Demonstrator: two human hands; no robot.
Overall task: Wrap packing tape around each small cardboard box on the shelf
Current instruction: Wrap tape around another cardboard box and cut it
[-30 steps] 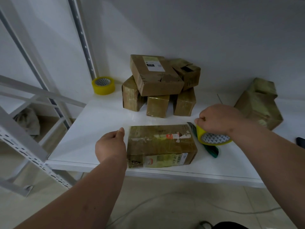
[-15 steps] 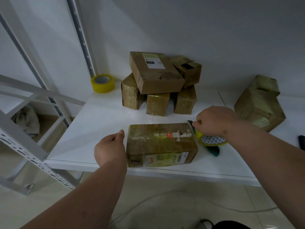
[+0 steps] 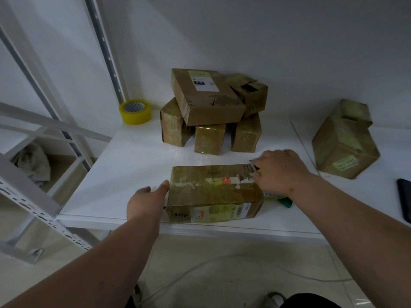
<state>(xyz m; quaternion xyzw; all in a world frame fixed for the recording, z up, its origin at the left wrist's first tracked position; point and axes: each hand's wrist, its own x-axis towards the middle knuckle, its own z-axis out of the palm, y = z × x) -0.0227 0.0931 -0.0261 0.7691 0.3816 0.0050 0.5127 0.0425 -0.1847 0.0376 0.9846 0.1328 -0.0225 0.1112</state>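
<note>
A taped cardboard box (image 3: 211,192) lies lengthwise near the front edge of the white shelf (image 3: 133,165). My left hand (image 3: 145,201) presses flat against its left end, fingers together. My right hand (image 3: 280,172) rests on the box's right end, closed around a yellow tape roll (image 3: 270,195) that is mostly hidden beneath the wrist. A green tool (image 3: 287,202) pokes out beside the roll. Behind stands a pile of several small boxes (image 3: 209,112).
A second yellow tape roll (image 3: 135,111) sits at the back left by the rack upright. Two stacked boxes (image 3: 344,143) stand at the right. A dark phone (image 3: 405,201) lies at the right edge. A grey metal rack (image 3: 29,192) is at the left.
My right hand has moved left and down with the tape roll, from beside the box onto its right end. My left hand stayed against the left end.
</note>
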